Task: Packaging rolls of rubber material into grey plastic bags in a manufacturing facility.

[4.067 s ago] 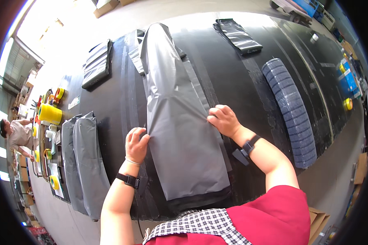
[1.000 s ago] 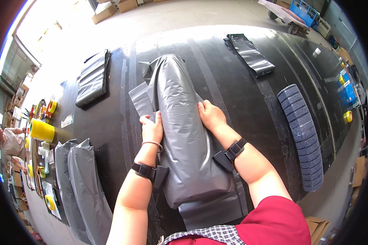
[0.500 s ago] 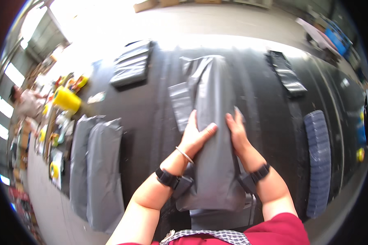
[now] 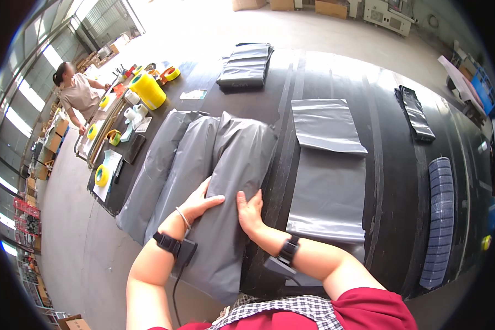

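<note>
A long, bulky package in a grey plastic bag (image 4: 237, 165) lies at the left part of the table, its near end at the front edge. My left hand (image 4: 199, 203) is on its left side and my right hand (image 4: 250, 212) grips the right side, thumbs on top. The fingers of both hands curl down the sides, partly hidden. Left of it, side by side, lie two similar packages: a middle grey package (image 4: 190, 157) touching it and an outer grey package (image 4: 155, 170). To the right, flat grey plastic bags (image 4: 327, 192) lie overlapped on the table.
The black table (image 4: 396, 181) carries a stack of folded dark bags (image 4: 246, 66), a dark folded bundle (image 4: 415, 113) and a blue checked roll (image 4: 440, 220). Yellow tape rolls (image 4: 147, 91) stand at the far left. Beyond them, a person (image 4: 80, 93) stands at a cart.
Both hands have carried the grey package leftward from the table's middle to beside the other two packages. The flat grey bags beneath it are now uncovered, and my view has turned left.
</note>
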`<state>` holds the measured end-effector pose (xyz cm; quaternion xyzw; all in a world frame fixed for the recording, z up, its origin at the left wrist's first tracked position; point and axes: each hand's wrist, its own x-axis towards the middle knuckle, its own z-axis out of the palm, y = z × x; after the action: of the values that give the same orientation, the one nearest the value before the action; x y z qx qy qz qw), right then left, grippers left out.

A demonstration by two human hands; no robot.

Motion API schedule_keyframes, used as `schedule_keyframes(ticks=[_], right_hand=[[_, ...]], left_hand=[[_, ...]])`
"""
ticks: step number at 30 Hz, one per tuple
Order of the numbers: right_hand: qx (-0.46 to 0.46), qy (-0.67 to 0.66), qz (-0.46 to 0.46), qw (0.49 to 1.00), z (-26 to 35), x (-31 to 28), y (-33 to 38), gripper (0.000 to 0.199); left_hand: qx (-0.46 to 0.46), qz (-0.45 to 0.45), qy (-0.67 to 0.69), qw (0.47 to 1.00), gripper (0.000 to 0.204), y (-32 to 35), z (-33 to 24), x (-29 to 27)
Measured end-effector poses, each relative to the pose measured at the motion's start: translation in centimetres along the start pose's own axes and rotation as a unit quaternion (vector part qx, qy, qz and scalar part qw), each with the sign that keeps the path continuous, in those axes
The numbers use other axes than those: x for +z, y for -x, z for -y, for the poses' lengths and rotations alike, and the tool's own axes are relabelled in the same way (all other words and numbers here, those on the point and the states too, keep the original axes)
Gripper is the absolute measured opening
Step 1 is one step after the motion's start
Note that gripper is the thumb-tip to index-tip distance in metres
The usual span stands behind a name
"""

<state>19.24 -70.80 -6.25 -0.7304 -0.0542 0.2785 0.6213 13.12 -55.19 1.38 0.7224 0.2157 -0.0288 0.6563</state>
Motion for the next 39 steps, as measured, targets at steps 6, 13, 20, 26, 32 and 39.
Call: schedule_keyframes(ticks=[6,13,20,26,32,39], right_hand=[[-0.109,0.281,-0.007,0.954,-2.1,-4.4,0.2,0.095],[-0.116,0.632,0.050,0.765,-3.0,-21.2,6.1,0.081],[-0.106,0.616,0.026,0.780,-5.9,-21.6,9.0,0.082],[-0.073,0.612,0.016,0.787,-2.3,-25.9,5.9,0.086],[-0.106,0.618,0.118,0.770,-4.5,-31.8,9.7,0.099],[-0.105,0.633,-0.264,0.720,-4.1,-49.0,18.8,0.106]], left_hand=[[0.211,-0.183,-0.449,0.849,0.093,6.8,-0.9,5.3],[0.118,-0.087,-0.548,0.823,0.093,12.1,-0.1,4.5],[0.157,-0.230,-0.521,0.807,0.107,-9.9,-3.2,2.2],[-0.038,-0.099,-0.498,0.861,0.122,-16.5,-8.3,3.6],[0.393,0.058,-0.501,0.769,0.074,-13.1,-9.1,24.6],[0.248,0.107,-0.661,0.700,0.102,-17.8,-2.8,37.1]])
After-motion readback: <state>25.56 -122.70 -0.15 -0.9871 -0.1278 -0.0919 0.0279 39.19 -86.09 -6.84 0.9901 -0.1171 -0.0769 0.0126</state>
